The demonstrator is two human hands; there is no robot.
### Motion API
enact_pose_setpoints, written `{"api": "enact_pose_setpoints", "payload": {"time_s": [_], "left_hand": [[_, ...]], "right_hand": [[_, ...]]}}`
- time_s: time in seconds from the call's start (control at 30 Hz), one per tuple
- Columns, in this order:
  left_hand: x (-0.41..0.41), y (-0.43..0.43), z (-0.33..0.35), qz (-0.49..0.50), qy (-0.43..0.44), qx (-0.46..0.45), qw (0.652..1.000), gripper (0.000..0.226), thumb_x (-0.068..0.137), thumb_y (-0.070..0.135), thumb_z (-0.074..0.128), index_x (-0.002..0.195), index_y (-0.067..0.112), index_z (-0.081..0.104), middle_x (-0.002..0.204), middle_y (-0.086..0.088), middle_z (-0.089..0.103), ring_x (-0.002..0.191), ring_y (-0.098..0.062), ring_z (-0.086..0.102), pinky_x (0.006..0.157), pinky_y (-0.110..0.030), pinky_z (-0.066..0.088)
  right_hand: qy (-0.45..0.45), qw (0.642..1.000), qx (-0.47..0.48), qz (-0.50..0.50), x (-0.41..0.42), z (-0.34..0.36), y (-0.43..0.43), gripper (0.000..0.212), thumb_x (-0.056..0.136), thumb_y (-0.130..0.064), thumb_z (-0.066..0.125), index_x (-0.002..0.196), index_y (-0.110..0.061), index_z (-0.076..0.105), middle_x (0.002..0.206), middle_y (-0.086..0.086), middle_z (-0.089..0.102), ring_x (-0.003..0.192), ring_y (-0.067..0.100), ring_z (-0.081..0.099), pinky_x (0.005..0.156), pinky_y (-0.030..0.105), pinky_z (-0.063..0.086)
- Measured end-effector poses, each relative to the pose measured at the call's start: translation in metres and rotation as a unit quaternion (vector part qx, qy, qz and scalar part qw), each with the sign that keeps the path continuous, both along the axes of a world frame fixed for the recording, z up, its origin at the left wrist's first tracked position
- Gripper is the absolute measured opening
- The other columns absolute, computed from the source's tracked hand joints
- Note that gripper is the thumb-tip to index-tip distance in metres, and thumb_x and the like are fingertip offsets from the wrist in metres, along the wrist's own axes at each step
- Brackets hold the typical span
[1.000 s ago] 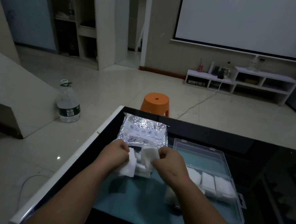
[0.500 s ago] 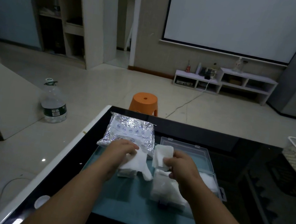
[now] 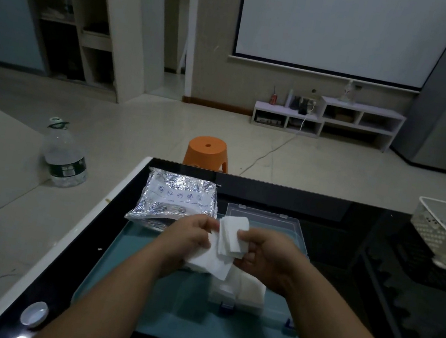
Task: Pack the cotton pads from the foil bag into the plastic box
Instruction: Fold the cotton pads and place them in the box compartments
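Cotton pads are looking feather-light, soft and floppy, so pinching the stack's edges seems safest; left hand and right hand are each pinching a bunch over the plastic box.

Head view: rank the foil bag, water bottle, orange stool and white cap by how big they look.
1. foil bag
2. water bottle
3. orange stool, farther off and partly hidden behind the table edge, so its rank against the bottle is unsure
4. white cap, smallest although nearest
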State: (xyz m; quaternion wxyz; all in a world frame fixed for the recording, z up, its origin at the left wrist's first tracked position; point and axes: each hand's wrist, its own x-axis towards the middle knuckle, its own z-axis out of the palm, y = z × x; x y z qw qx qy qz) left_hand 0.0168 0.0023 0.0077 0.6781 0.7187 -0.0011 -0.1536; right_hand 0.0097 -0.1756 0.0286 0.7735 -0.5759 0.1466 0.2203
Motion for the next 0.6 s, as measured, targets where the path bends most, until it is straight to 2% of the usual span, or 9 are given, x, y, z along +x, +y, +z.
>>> {"api": "enact_pose_setpoints", "payload": {"time_s": [0.17, 0.23, 0.3, 0.4, 0.5, 0.6], "left_hand": [[0.001, 0.001, 0.0, -0.006, 0.018, -0.076, 0.997, 0.046, 0.071, -0.016, 0.044, 0.105, 0.012, 0.059, 0.101, -0.017, 0.052, 0.079, -0.031, 0.055, 0.056, -0.033, 0.05], [0.002, 0.003, -0.003, -0.006, 0.023, -0.09, 0.996, 0.049, 0.074, -0.017, 0.047, 0.111, 0.016, 0.054, 0.106, -0.02, 0.055, 0.078, -0.033, 0.058, 0.058, -0.039, 0.053], [0.004, 0.006, -0.006, 0.007, 0.022, -0.083, 0.996, 0.05, 0.081, -0.018, 0.052, 0.115, 0.019, 0.05, 0.106, -0.02, 0.057, 0.073, -0.033, 0.061, 0.058, -0.042, 0.054], [0.005, 0.007, -0.009, 0.04, 0.014, -0.059, 0.997, 0.047, 0.082, -0.014, 0.06, 0.112, 0.021, 0.051, 0.106, -0.019, 0.059, 0.072, -0.03, 0.064, 0.055, -0.039, 0.055], [0.007, 0.007, -0.012, 0.055, -0.008, -0.032, 0.998, 0.04, 0.081, -0.009, 0.066, 0.107, 0.02, 0.054, 0.095, -0.016, 0.067, 0.068, -0.025, 0.066, 0.057, -0.034, 0.052], [0.006, 0.002, -0.012, 0.05, -0.015, -0.002, 0.999, 0.033, 0.081, -0.003, 0.07, 0.103, 0.018, 0.057, 0.089, -0.014, 0.069, 0.063, -0.021, 0.065, 0.048, -0.026, 0.047]], "right_hand": [[-0.011, 0.998, 0.013, -0.057, 0.005, -0.001, -0.003, 0.029, 0.091, 0.003, 0.054, 0.119, 0.011, 0.052, 0.113, 0.029, 0.064, 0.1, 0.039, 0.067, 0.075, 0.042, 0.058], [-0.021, 0.995, 0.021, -0.091, 0.007, 0.001, -0.004, 0.02, 0.091, 0.003, 0.055, 0.11, 0.007, 0.057, 0.112, 0.028, 0.064, 0.1, 0.038, 0.066, 0.072, 0.04, 0.058], [-0.044, 0.991, 0.02, -0.123, 0.008, 0.004, -0.006, 0.006, 0.093, 0.001, 0.054, 0.097, -0.001, 0.058, 0.111, 0.025, 0.062, 0.103, 0.038, 0.064, 0.076, 0.04, 0.056], [-0.065, 0.986, 0.031, -0.152, 0.008, 0.008, -0.008, 0.005, 0.094, -0.001, 0.054, 0.093, -0.003, 0.059, 0.111, 0.025, 0.061, 0.106, 0.039, 0.062, 0.085, 0.043, 0.054], [-0.077, 0.989, 0.021, -0.127, 0.006, 0.007, -0.005, 0.006, 0.093, 0.0, 0.054, 0.092, -0.003, 0.06, 0.108, 0.025, 0.062, 0.103, 0.039, 0.063, 0.084, 0.043, 0.055], [-0.104, 0.99, 0.011, -0.097, 0.003, 0.007, 0.0, 0.011, 0.093, 0.001, 0.054, 0.087, -0.005, 0.06, 0.094, 0.019, 0.064, 0.092, 0.033, 0.066, 0.078, 0.038, 0.056]]}}
